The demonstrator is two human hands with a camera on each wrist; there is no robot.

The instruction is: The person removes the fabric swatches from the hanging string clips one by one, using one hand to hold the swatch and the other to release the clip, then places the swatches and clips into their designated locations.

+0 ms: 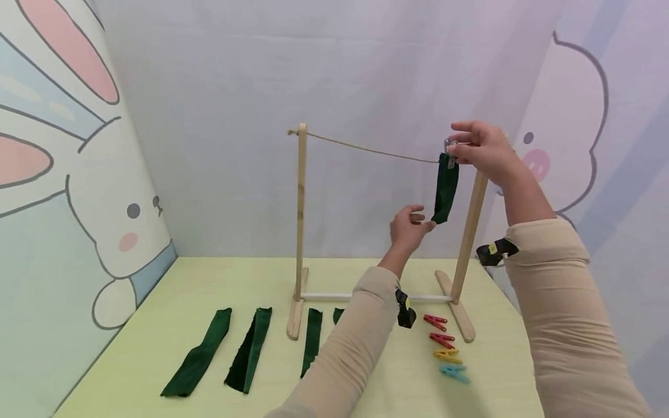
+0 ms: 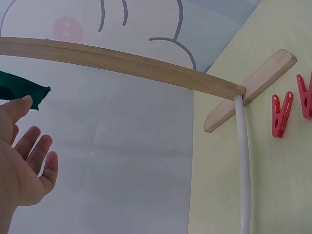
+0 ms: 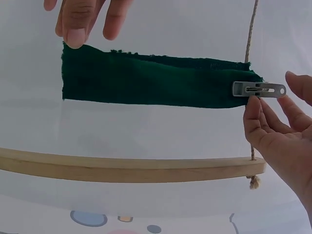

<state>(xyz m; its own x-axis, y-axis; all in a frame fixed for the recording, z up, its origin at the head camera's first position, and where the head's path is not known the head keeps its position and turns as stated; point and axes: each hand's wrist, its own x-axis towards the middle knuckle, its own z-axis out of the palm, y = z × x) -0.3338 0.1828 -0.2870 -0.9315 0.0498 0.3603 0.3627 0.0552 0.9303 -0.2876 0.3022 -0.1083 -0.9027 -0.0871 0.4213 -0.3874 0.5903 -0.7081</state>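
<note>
A dark green cloth strip (image 1: 445, 188) hangs over the rope (image 1: 366, 149) near the right post, with a grey metal clip (image 3: 258, 89) clamped on its top end. Around the clip's outer end is my right hand (image 1: 486, 151); a fingertip touches the clip's side, while the thumb stands off it in the right wrist view. My left hand (image 1: 407, 229) is at the strip's lower end, its thumb touching a bottom corner and its other fingers spread loosely. Whether a finger lies behind that corner is hidden.
A wooden post (image 1: 301, 209) holds the rope's left end; a white bar (image 1: 326, 296) joins the stand's feet. More green strips (image 1: 198, 354) lie on the table at front left. Red, yellow and blue clothespins (image 1: 446, 355) lie in a column at right.
</note>
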